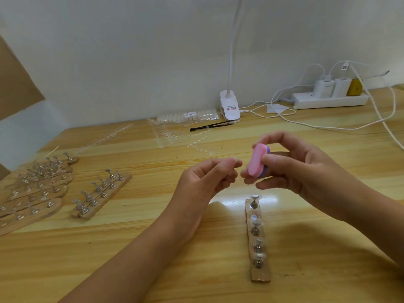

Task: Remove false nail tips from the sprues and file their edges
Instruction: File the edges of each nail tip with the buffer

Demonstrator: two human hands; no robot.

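My left hand (206,179) pinches a small clear nail tip (235,161) between thumb and fingertips, held above the wooden table (153,248). My right hand (299,169) grips a pink and purple buffer block (258,163) just to the right of the tip, a small gap between them. Clear sprues with nail tips (175,136) lie further back on the table. Below my hands lies a wooden strip with metal nail stands (257,241), some carrying clear tips.
More wooden stand strips lie at the left (32,193) and centre left (101,194). At the back are a bag of tips (190,116), a black brush (207,126), a white clip lamp (229,108), a power strip (330,99) and white cables (328,125).
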